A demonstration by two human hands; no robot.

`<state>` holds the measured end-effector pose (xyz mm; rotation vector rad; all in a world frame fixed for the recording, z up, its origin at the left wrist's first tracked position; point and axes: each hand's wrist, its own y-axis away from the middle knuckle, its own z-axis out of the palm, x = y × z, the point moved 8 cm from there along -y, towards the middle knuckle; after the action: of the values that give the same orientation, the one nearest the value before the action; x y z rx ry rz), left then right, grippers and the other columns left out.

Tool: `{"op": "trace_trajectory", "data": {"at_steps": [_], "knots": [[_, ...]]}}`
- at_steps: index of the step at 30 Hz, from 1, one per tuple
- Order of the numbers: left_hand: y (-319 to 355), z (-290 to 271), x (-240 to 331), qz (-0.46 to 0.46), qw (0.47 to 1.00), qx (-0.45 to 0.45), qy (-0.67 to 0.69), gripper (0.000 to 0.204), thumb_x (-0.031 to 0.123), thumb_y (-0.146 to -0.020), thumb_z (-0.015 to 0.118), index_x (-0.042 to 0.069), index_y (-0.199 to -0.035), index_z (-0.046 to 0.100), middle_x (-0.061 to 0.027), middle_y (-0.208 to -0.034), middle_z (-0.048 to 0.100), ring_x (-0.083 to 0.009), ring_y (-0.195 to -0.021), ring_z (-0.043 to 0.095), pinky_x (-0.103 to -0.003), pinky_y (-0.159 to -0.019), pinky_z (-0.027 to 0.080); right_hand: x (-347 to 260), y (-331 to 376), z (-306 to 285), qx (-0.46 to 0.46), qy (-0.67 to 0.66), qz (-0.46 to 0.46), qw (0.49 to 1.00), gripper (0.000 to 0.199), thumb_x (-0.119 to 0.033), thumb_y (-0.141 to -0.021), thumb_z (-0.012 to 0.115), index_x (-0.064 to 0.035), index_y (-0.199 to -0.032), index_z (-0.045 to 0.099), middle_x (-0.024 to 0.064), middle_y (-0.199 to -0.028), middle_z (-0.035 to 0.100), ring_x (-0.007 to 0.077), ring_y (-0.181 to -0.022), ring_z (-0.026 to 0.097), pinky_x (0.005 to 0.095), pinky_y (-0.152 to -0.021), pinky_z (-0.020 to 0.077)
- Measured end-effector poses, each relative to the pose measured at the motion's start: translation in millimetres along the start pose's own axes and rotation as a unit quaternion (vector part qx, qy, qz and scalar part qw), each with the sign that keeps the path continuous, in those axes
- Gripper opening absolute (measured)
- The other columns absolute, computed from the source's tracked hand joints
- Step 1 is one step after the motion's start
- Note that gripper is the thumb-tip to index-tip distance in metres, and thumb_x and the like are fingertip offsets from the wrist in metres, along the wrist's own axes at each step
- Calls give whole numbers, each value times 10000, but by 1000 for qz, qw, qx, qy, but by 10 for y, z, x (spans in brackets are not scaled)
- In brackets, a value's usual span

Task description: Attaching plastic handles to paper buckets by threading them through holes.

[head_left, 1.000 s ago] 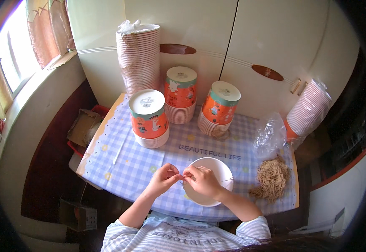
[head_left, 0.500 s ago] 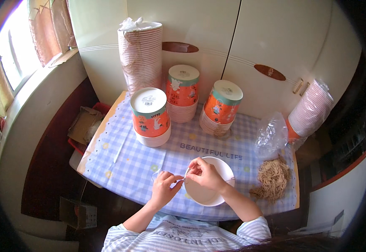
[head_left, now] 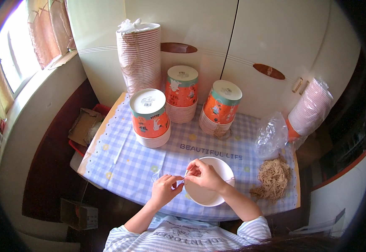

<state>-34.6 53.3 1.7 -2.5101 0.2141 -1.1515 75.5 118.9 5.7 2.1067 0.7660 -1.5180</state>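
An open white paper bucket (head_left: 204, 196) stands upright at the table's near edge, its mouth facing up. At its left rim my left hand (head_left: 165, 188) pinches thumb and forefinger together, just outside the wall. My right hand (head_left: 204, 176) reaches over the mouth and pinches at that same spot, covering part of the inside. Whatever thin thing lies between the fingertips is too small to name. A short thin strand shows at the bucket's right rim, by my right wrist. To the right lies a loose heap of tan twine (head_left: 274, 178).
Three upside-down stacks of orange and green paper buckets (head_left: 151, 122) stand behind on the checked tablecloth (head_left: 120, 168). A tall wrapped stack (head_left: 139, 59) rises at the back left. A crumpled clear bag (head_left: 271, 136) and a tilted wrapped stack (head_left: 311, 109) are at the right.
Both hands stay pinched at the bucket's left rim, with barely any movement of the fingers. The whole view has shifted very slightly.
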Motion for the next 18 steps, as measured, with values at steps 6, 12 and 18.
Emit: {"op": "trace_trajectory", "data": {"at_steps": [6, 12, 18], "knots": [[37, -63, -51, 0, 999, 55, 0, 115, 63, -678, 652, 104, -785, 647, -29, -640, 590, -168, -543, 561, -280, -489, 460, 11, -3, 16, -7, 8, -11, 1000, 236, -59, -761, 654, -9, -932, 499, 53, -810, 602, 111, -791, 590, 249, -736, 486], [22, -111, -112, -47, 991, 84, 93, 148, 14, -713, 628, 64, -851, 652, -70, -762, 647, -162, -629, 624, -257, -558, 506, 3, -4, 25, -8, 4, -13, 1000, 228, -61, -765, 649, -10, -936, 506, 55, -824, 601, 116, -792, 591, 256, -745, 488], [30, 60, -242, -97, 960, 38, 260, 169, 19, -736, 615, 45, -899, 649, -84, -815, 660, -125, -705, 634, -233, -607, 502, 6, -4, 27, -11, 3, -17, 1000, 231, -52, -768, 641, -6, -945, 499, 62, -828, 600, 123, -807, 595, 260, -749, 489]]}}
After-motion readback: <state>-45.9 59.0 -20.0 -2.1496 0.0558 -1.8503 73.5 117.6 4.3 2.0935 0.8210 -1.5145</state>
